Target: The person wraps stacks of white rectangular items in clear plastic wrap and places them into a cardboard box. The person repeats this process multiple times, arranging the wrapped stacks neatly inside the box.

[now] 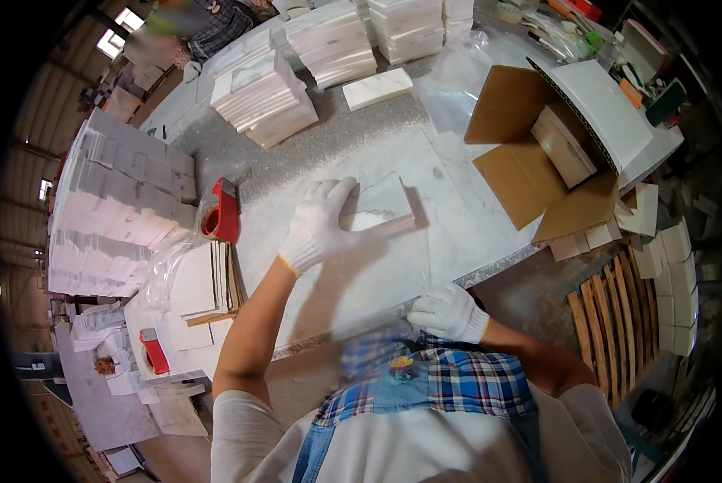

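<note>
Marble tile (381, 205), a small white-and-grey slab, is lying flat on the pale stone surface (457, 185), near the middle of it. The left hand (319, 224), in a white knitted glove, is reaching forward with the arm stretched out from the lower edge, its fingers spread and pressing on the left edge of the marble tile; the thumb side is wrapping the near corner, so it is gripping the tile loosely. The right hand (449, 312), also gloved, is resting at the near edge of the surface, well apart from the marble tile, with the elbow bent and fingers curled down; whether it is clenched on anything cannot be told, though a thin clear film seems to be lying under it.

Left of the marble tile, a red tape dispenser (222, 211) is standing on the surface. Right of the tile, an open cardboard box (530, 153) is lying on its side with tiles inside. Beyond the tile, stacks of tiles (268, 92) are partly cut off by the upper rim. The person's chest is blurred.
</note>
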A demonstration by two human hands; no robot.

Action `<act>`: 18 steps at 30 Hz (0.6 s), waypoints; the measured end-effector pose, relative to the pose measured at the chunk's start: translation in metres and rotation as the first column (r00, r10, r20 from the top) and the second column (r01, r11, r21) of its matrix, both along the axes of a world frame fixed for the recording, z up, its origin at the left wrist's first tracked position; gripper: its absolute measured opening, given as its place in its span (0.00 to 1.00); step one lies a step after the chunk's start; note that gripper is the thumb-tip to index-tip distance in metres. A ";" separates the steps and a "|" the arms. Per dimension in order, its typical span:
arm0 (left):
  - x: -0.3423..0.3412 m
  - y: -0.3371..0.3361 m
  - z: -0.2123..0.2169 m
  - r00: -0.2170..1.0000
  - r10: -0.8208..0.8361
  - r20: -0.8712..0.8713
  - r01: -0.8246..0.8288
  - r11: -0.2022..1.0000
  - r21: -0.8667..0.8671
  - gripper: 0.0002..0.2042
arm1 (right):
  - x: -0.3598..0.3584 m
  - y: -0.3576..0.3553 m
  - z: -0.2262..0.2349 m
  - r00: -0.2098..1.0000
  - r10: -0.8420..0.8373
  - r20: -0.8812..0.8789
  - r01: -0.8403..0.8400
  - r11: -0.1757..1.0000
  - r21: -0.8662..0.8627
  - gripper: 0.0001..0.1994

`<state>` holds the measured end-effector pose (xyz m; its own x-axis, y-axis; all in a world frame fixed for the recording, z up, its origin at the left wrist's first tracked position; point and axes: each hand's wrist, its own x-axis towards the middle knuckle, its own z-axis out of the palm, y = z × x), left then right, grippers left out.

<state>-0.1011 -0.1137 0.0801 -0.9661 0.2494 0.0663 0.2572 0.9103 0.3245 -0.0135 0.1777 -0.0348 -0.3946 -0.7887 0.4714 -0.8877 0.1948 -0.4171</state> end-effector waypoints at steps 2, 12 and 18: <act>0.002 0.002 0.001 1.000 0.008 -0.005 -0.008 1.000 -0.006 0.41 | 0.000 0.000 0.002 1.000 0.000 0.023 0.000 1.000 0.009 0.09; 0.037 -0.062 0.011 0.994 0.017 -0.110 -0.006 0.995 0.100 0.40 | 0.001 0.006 0.061 0.977 0.043 0.210 -0.027 0.996 -0.083 0.09; 0.087 -0.049 -0.004 0.983 0.048 -0.180 -0.085 0.975 -0.203 0.47 | -0.020 0.000 0.135 0.990 0.074 0.117 -0.062 0.993 -0.103 0.08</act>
<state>-0.0137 -0.1623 0.0760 -0.9595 0.2111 0.1867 0.2292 0.9700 0.0812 -0.0336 0.1774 0.1000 -0.4004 -0.7672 0.5011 -0.8397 0.0883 -0.5358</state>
